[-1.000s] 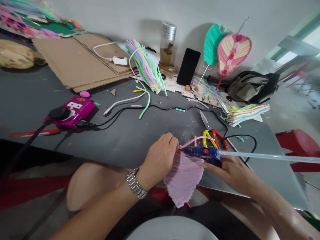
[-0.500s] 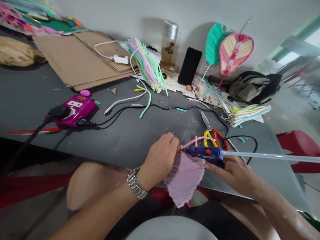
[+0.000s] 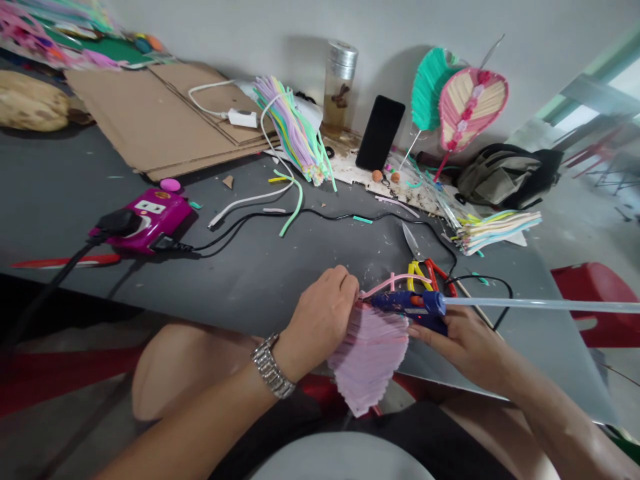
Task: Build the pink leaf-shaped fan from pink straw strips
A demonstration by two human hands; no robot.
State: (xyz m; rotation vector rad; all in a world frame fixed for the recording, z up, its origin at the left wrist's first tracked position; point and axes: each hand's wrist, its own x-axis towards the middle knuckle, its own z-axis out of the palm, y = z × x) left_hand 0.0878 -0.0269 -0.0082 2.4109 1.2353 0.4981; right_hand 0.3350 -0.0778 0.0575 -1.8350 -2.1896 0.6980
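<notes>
My left hand point(image 3: 320, 313) grips the top of a lilac pipe-cleaner leaf point(image 3: 367, 360), whose zigzag edge hangs down over my lap. A pink pipe-cleaner stem point(image 3: 393, 281) curves from the leaf's top. My right hand point(image 3: 463, 341) is shut around a blue hot glue gun point(image 3: 407, 306), with its nozzle close to my left fingers and the leaf's top. A long clear glue stick point(image 3: 540, 305) runs from the back of the gun out to the right. A steel watch point(image 3: 273, 367) circles my left wrist.
Scissors with a yellow and red handle point(image 3: 425, 277) lie just beyond my hands. Further back are a magenta power strip point(image 3: 145, 220), cardboard sheets point(image 3: 145, 120), a pipe-cleaner bundle point(image 3: 293, 130), a bottle point(image 3: 340, 87), a phone point(image 3: 380, 132), and finished leaves point(image 3: 473, 110).
The glue gun has tilted slightly, leaving the glue stick more level. My hands and the leaf stay nearly still, and the whole view has shifted a little.
</notes>
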